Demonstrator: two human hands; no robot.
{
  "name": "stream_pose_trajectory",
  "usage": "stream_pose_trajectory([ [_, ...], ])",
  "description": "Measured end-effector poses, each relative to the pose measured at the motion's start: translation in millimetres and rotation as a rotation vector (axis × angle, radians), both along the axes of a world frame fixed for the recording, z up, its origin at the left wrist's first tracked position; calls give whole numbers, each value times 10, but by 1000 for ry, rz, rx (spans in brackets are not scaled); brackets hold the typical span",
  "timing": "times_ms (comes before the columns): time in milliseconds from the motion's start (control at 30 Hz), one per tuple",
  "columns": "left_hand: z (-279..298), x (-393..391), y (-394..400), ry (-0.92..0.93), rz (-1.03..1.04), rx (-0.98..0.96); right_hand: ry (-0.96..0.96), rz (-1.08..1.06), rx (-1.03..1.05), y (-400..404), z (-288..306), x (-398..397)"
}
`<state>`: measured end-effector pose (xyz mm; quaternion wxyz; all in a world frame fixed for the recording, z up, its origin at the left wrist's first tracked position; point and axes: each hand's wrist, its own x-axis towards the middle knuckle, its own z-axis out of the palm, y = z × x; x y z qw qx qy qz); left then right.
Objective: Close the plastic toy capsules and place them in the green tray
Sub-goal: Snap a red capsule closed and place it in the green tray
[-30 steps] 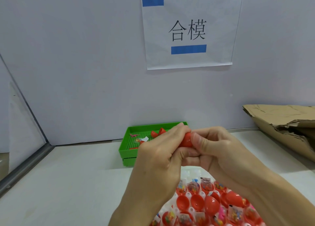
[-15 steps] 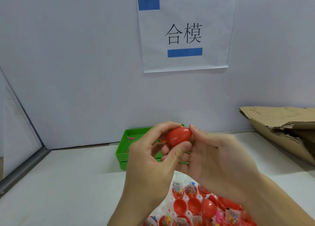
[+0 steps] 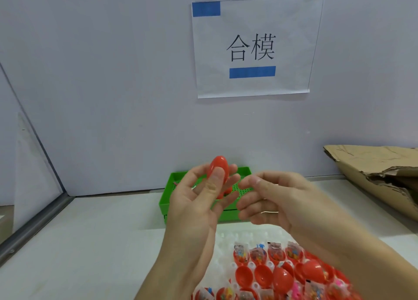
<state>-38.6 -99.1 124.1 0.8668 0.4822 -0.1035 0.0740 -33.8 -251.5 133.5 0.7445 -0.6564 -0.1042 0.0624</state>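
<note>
Wall sign, torn cardboard

Two bare hands and forearms reach in from the bottom edge. The left hand shows no ring, watch or glove, and its forearm is uncovered down to the frame edge. The right hand is likewise bare, its nails short and unpainted, with no band at the wrist. No sleeve shows on either arm; the forearms are smooth and unmarked.
</note>
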Motion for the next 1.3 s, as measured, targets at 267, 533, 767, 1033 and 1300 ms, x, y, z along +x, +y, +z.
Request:
stream_pose_trajectory([
  [267, -101, -4, -25, -281, 466, 662, -101, -119, -234, 51, 44, -103],
  [533, -152, 1, -32, -638, 621, 1058, -288, -166, -401, 157, 27, -191],
  [767, -105, -5, 42, -491, 474, 962, 2, -295, -38, -203, 6, 184],
  [1033, -99, 11, 53, -429, 422, 807, 225, -599, 647, -1152, -274, 841],
  [1300, -157, 24, 29, -423, 418, 854, 233, -798, 1013, -1358, -259, 1300],
])
